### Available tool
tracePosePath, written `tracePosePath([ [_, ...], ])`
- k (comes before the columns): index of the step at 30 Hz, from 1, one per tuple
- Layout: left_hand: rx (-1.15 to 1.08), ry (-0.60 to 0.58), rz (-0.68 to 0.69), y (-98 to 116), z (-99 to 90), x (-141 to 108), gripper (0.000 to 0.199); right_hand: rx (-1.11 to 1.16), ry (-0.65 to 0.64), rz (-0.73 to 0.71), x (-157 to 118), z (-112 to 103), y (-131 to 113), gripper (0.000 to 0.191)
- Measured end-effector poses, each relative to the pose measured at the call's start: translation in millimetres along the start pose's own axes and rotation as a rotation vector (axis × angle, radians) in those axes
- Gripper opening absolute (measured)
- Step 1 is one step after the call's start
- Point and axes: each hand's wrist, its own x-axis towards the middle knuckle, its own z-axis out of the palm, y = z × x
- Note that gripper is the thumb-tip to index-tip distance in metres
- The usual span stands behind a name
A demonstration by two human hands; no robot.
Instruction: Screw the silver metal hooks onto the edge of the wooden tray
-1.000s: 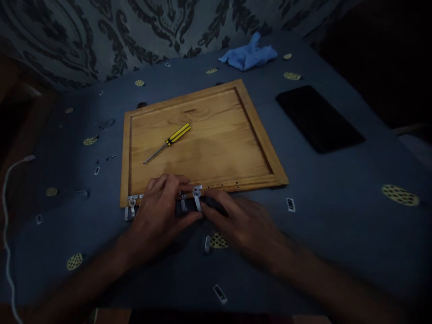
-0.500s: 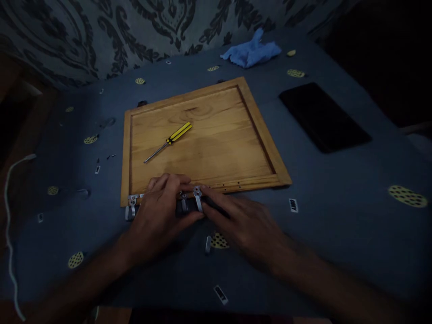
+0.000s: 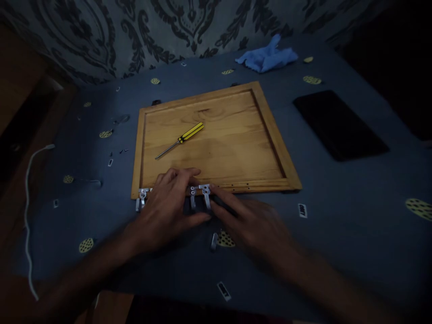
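A framed wooden panel [image 3: 216, 135] lies flat on the cloth-covered table. Along its near edge are small metal hooks with screw plates: one left hook [image 3: 142, 196], a middle hook [image 3: 193, 195] and a right hook [image 3: 205, 195]. My left hand [image 3: 165, 207] rests over that edge between the left and middle hooks, fingers stretched onto the panel and thumb apart. My right hand [image 3: 253, 220] has its index finger and thumb closed at the right hook. Its other fingers are hidden. On the panel lies a screwdriver [image 3: 184, 136] with a yellow and black handle.
A loose metal piece [image 3: 214, 241] lies in front of the hands. Small screws [image 3: 124, 150] are scattered left of the panel. A black tablet-like slab [image 3: 339, 125] is at the right, a blue cloth [image 3: 268, 56] behind, and a white cable [image 3: 29, 216] along the left.
The view has shifted, moving everything rightward in the picture. The right hook has turned, so its screw plate now lies along the panel edge. My left fingers have opened out from beside it.
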Motion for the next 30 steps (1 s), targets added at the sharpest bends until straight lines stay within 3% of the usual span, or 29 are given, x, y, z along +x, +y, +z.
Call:
tracePosePath([
  [30,0.002,-0.020,0.037,6.6,2.0,-0.2,0.061,-0.083,0.044,0.002,1.9,-1.9,-5.4,0.038],
])
